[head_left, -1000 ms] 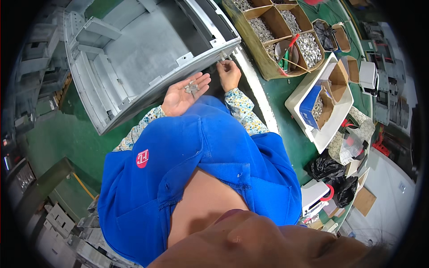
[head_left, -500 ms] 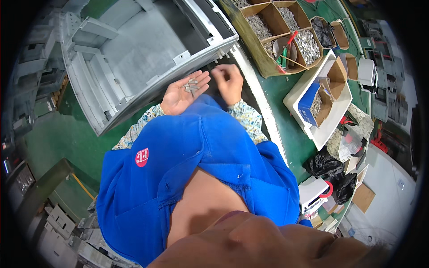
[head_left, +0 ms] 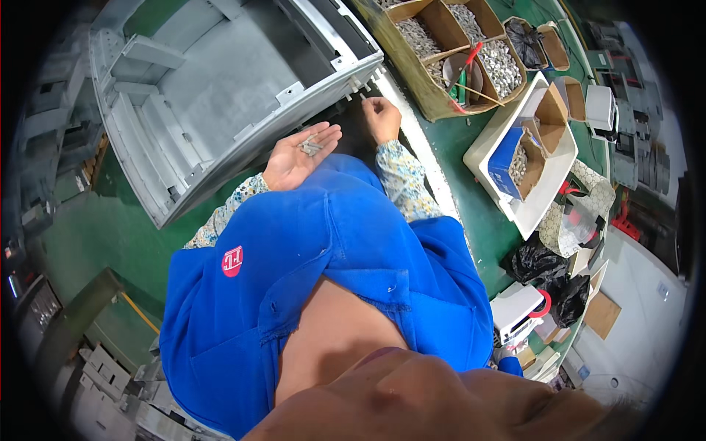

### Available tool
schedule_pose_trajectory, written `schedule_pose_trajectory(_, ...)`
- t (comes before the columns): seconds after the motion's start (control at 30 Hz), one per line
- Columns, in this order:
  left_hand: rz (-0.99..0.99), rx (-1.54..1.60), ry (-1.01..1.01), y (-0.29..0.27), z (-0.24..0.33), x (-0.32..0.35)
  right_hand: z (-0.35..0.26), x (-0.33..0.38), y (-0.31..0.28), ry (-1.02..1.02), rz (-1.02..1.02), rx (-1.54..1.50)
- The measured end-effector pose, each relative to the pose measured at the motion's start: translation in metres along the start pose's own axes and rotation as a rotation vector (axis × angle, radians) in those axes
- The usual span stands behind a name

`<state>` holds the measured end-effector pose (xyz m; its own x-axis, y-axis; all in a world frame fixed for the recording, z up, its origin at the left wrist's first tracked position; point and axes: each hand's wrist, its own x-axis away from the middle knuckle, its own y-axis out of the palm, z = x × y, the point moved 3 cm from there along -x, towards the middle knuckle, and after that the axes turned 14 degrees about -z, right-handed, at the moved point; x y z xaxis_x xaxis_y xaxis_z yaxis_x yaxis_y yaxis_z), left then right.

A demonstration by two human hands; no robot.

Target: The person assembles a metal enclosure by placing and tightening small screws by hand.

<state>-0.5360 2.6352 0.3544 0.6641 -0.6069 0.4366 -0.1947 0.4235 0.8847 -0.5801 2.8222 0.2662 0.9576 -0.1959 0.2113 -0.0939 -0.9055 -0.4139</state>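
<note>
Palm up and slightly cupped, my left hand (head_left: 293,159) bears several small grey pegs (head_left: 310,148); its fingers are stretched out beneath them. To its right, my right hand (head_left: 382,117) is closed in a pinch, a thin light peg tip (head_left: 362,96) showing at its fingertips. This tip is just apart from the right corner of a large grey metal housing (head_left: 257,128), where short pins (head_left: 350,95) stick out along the edge. Which kind of fastener the pegs are is too small to tell.
At the far right stands a divided cardboard box (head_left: 434,110) of small metal parts, with red-handled pliers (head_left: 474,55) lying on it. A white tray (head_left: 526,228) holds a blue carton (head_left: 504,173) of pegs. Black bags (head_left: 533,259) lie nearer on the green surface.
My right hand has moved slightly forward toward the housing's corner, and a peg now shows in its pinch. My left hand stays nearly in place, the pegs on its palm shifted.
</note>
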Motion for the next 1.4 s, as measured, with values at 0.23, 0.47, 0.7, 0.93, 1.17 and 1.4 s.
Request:
schedule_pose_trajectory(0.23,-0.105,0.111,0.045,-0.001,0.004,0.007,0.016,-0.019,0.018,0.023,0.123,0.118)
schedule_pose_trajectory(0.47,-0.095,0.072,0.062,0.002,0.009,0.007,0.022,-0.023,0.021,0.073,0.137,0.047)
schedule_pose_trajectory(0.7,-0.151,0.093,0.048,0.000,0.011,0.006,0.011,-0.021,0.019,-0.066,0.186,0.132)
schedule_pose_trajectory(0.93,-0.130,0.098,0.038,0.003,0.012,0.006,0.018,-0.022,0.023,-0.071,0.128,-0.075)
schedule_pose_trajectory(1.17,-0.117,0.118,0.035,0.002,0.013,0.006,0.018,-0.020,0.029,-0.020,0.081,-0.305)
schedule_pose_trajectory(1.4,-0.187,0.127,0.024,0.003,0.011,0.006,0.022,-0.026,0.031,0.043,-0.007,-0.330)
